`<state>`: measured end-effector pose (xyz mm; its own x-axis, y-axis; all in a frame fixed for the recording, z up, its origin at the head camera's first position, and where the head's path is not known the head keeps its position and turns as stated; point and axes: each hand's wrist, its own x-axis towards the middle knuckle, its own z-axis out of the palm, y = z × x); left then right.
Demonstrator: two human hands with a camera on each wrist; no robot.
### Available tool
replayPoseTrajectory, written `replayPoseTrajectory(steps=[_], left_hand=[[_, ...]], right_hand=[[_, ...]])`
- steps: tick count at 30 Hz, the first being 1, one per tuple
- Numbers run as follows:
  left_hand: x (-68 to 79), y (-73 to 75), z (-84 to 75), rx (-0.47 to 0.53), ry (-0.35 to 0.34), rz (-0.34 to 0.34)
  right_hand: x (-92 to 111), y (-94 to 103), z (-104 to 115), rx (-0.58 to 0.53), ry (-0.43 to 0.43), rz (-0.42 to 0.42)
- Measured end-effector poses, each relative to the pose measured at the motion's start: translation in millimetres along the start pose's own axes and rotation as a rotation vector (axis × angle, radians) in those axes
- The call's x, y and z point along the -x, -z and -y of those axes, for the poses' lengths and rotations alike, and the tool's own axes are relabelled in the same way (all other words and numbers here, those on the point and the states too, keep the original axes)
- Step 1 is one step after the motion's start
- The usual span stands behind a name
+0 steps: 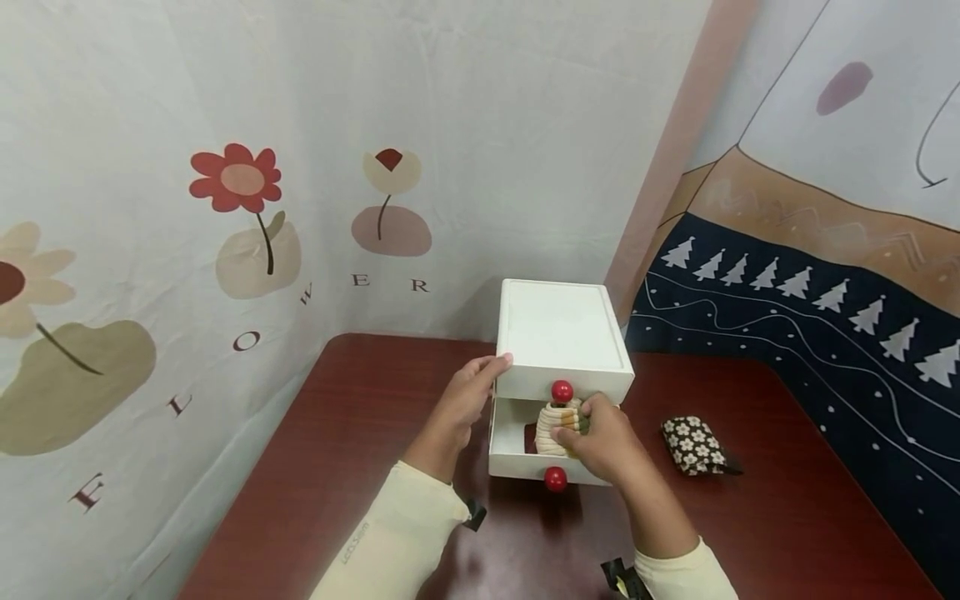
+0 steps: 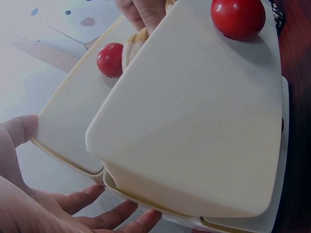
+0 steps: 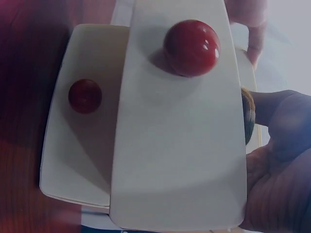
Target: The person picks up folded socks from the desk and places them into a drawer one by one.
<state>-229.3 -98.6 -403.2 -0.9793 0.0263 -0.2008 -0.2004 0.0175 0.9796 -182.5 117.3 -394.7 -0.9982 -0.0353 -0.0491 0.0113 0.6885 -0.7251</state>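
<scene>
A small white two-drawer box point(image 1: 561, 329) stands on a red-brown table point(image 1: 360, 433). Each drawer has a red ball knob; the upper knob point(image 1: 562, 391) sits on a closed drawer. The lower drawer point(image 1: 517, 465) is pulled out toward me, its knob point(image 3: 191, 47) large in the right wrist view. My right hand point(image 1: 600, 437) grips a rolled cream striped cloth point(image 1: 553, 421) inside the open drawer. My left hand point(image 1: 468, 400) braces the box's left side, thumb on the top edge, with straight fingers point(image 2: 112, 216) along the wall.
A dark pouch with white flowers point(image 1: 693, 445) lies on the table to the right of the box. Printed fabric walls close in on the left, behind and on the right. Bare tabletop shows left of the box and in front of it.
</scene>
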Motion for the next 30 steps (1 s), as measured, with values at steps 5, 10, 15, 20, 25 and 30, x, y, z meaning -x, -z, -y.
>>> replayPoseTrajectory(steps=[5,10,15,20,25,30], left_hand=[[0.1,-0.2,0.4,-0.001,-0.003,0.0],[0.1,-0.4,0.1,0.002,-0.003,0.004],[0.1,-0.4,0.8,0.005,-0.009,0.012],[-0.5,-0.5,1.1,0.007,-0.013,0.012],[-0.6,-0.7,0.8,0.013,-0.01,0.007],[-0.3,-0.2,0.6,0.014,-0.008,0.008]], right_hand=[[-3,-7.3,1,0.097,-0.016,-0.001],[-4,-15.2,3,0.232,-0.028,-0.08],[-4,-19.2,8,0.336,-0.046,-0.139],[-8,-19.4,11,0.38,-0.064,-0.118],[-8,-17.5,11,0.364,-0.07,-0.089],[2,-14.7,11,0.323,-0.037,-0.124]])
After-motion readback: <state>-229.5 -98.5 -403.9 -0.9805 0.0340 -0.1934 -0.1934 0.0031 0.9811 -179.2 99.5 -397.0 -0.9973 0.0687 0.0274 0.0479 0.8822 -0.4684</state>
